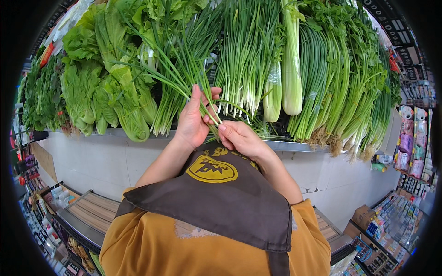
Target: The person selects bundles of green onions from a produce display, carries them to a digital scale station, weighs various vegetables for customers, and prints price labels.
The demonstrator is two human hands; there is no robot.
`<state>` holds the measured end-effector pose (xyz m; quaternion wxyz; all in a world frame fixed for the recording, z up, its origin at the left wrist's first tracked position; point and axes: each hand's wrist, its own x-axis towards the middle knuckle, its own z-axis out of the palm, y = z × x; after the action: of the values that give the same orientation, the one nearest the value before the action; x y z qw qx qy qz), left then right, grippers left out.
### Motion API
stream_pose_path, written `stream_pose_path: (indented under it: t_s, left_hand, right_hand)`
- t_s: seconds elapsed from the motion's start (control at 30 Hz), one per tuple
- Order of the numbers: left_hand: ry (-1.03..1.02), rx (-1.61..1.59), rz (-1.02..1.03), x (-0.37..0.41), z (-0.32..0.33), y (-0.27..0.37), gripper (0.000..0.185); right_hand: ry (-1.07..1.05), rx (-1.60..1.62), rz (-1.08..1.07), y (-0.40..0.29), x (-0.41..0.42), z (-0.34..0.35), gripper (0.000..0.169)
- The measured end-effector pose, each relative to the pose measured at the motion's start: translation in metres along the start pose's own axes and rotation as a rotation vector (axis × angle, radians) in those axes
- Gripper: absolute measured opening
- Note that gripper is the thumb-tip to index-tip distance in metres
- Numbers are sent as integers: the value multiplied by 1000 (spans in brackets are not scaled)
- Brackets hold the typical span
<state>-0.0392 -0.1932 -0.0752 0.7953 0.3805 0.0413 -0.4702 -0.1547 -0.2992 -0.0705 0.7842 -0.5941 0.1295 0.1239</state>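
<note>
My left hand [197, 119] is closed around a small bunch of garlic chives [179, 84], whose long green leaves fan up and to the left. The fingers of my right hand [240, 136] pinch the pale lower ends of the same stalks. Both hands are close together over the front edge of the vegetable shelf. Just beyond them lies a thick row of similar green stalks with white ends [241, 79]. To the right of that row are celery stalks [291, 76], with clear wrap on a shorter one [274, 93].
Heads of leafy lettuce [121, 93] fill the shelf on the left. Tied scallions [312, 79] and rooted leafy celery bunches [338, 103] hang over its right edge. A metal lip [304, 146] runs along the front. Packaged goods [411, 138] stand at the far right.
</note>
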Motion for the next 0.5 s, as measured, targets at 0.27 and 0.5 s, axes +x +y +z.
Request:
stream_pose_path:
  t_s: [0.27, 0.5]
  left_hand:
    - [-108, -226, -25, -6, 2, 7, 34]
    - [-634, -171, 221, -27, -6, 44, 15]
  right_hand:
    - [-51, -12, 62, 1, 2, 9, 40]
    - [759, -1067, -471, -3, 8, -17, 18]
